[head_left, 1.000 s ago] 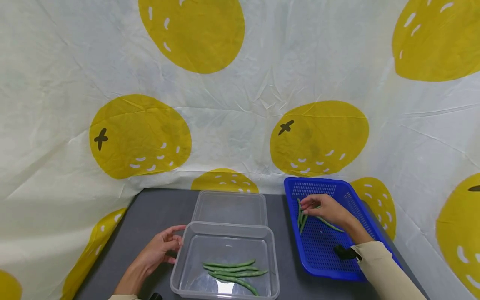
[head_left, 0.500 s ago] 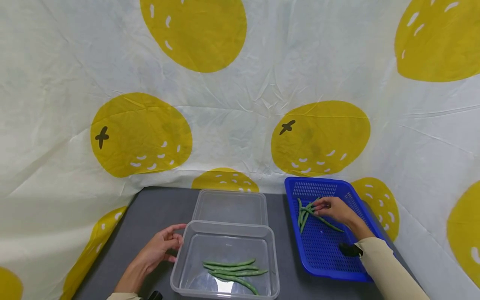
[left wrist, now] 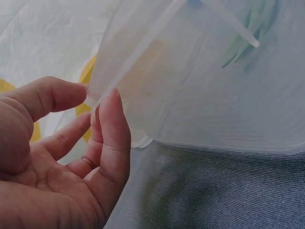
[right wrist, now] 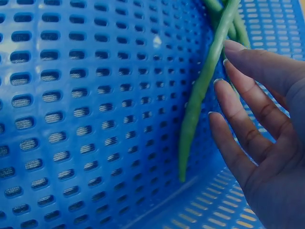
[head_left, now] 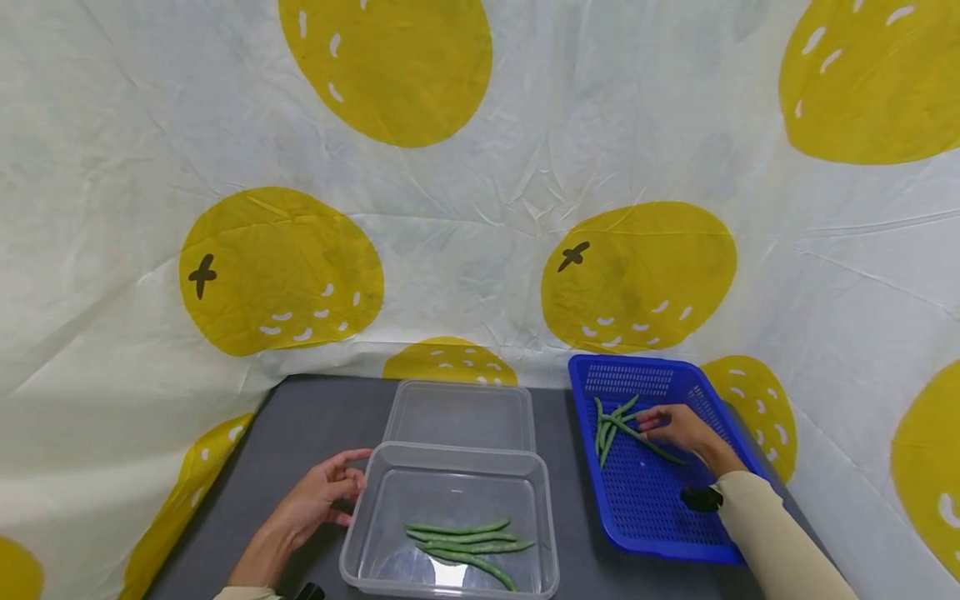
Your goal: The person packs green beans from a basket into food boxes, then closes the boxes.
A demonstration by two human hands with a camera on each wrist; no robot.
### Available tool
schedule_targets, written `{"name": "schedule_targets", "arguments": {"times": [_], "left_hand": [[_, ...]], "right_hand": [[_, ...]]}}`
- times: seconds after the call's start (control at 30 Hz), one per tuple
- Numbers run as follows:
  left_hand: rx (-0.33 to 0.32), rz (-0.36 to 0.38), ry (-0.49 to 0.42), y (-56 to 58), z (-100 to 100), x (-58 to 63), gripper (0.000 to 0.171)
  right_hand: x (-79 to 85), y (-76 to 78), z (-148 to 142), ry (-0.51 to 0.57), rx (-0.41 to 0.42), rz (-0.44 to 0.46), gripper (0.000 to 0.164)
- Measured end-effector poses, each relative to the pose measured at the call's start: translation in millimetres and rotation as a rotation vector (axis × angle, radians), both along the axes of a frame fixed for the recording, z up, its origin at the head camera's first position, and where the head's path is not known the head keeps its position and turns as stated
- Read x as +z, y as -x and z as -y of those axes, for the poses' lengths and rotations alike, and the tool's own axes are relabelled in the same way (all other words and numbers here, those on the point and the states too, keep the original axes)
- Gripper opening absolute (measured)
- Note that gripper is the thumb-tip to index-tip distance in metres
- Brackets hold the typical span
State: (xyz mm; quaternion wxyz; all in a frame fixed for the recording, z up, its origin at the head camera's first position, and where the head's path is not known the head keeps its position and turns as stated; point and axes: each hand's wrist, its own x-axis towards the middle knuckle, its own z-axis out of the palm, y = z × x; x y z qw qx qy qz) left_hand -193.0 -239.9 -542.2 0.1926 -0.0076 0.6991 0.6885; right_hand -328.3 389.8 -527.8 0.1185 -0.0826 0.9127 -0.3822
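My left hand [head_left: 318, 498] is at the left side of a clear plastic container [head_left: 551, 533], its relaxed fingers touching the wall. In the left wrist view, the fingertips of that left hand [left wrist: 71, 138] lie against the container's translucent side [left wrist: 200, 105]. Several green beans [head_left: 472, 539] lie side by side in the container. My right hand [head_left: 678, 429] is inside a blue perforated basket [head_left: 637, 525], just right of several crossed green beans [head_left: 611, 429]. Seen from the right wrist, the loosely bent fingers of the right hand [right wrist: 267, 114] are close beside one long bean [right wrist: 198, 100], without gripping it.
Behind the container, a clear lid [head_left: 461, 414] lies flat on the grey tabletop [head_left: 322, 408]. A white cloth with yellow fruit prints [head_left: 457, 283] hangs behind and around the table. The basket's raised walls surround the right hand.
My right hand has drawn back to the right and slightly nearer from over the beans, uncovering more of them in the basket. The left hand and the container have stayed put.
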Motion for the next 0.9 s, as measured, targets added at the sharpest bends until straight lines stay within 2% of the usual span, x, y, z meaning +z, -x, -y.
{"name": "schedule_targets", "arguments": {"times": [0.17,0.47,0.63,0.9], "left_hand": [[0.003,0.007,0.005,-0.1,0.0,-0.5,0.064],[0.000,0.007,-0.005,-0.7,1.1,-1.7,0.065],[0.001,0.010,-0.002,-0.2,0.9,-2.6,0.064],[0.004,0.003,-0.003,0.3,0.7,-2.5,0.065]], "right_hand": [[-7.8,3.5,-3.7,-0.005,-0.037,0.026,0.039],[-12.3,2.7,-6.0,-0.082,-0.030,0.053,0.032],[-14.4,0.6,-6.7,-0.115,-0.008,0.034,0.027],[-0.7,-4.0,-5.0,-0.161,0.061,0.011,0.018]]}}
